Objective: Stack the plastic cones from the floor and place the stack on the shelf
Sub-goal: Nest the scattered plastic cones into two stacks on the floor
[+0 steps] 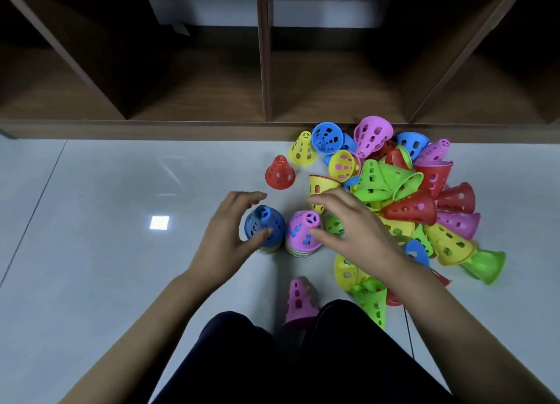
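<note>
Two short stacks of perforated plastic cones stand side by side on the floor: a blue-topped stack [264,226] and a pink-topped stack [303,231]. My left hand [228,234] arches around the blue-topped stack, thumb tip touching its side, fingers spread above it and apart from it. My right hand [351,221] hovers over the pink-topped stack, thumb against its right side and fingers reaching past it. A loose pile of several coloured cones [409,191] lies to the right. The brown wooden shelf [151,129] runs across the top.
A single red cone [280,173] stands upright beyond the stacks. A pink cone [300,300] lies on its side just in front of my knees [303,358]. Pale tiled floor [106,221] stretches to the left. The shelf compartments in view hold nothing.
</note>
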